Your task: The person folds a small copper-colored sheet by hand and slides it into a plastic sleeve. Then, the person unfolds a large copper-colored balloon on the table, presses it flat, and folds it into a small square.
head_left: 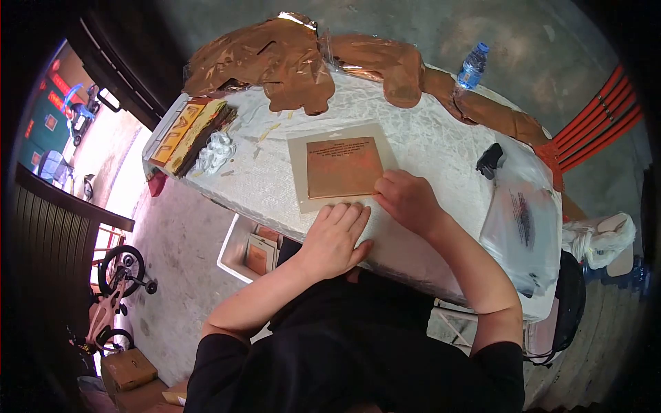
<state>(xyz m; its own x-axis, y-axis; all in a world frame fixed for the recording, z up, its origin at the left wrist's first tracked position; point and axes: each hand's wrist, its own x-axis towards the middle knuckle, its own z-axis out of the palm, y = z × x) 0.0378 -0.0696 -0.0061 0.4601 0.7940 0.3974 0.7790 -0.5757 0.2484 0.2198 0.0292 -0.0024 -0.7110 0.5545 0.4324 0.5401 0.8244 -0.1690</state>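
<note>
A square copper-coloured plate [344,171] with dark lettering near its top lies on a larger pale sheet [298,162] on the white-covered table. My left hand [335,236] lies flat at the sheet's lower edge, its fingertips just below the plate and its thumb spread to the right. At the plate's lower right corner is my right hand [407,199], with its fingers curled into a pinch. Whatever is between those fingertips is too small to make out.
Copper foil sheets [289,58] cover the table's far edge. A bottle [473,67] stands at the back right, plastic bags [520,230] lie right, and a yellow box [189,134] with crumpled white wrap [215,153] lies left. A white bin [237,248] is below the near edge.
</note>
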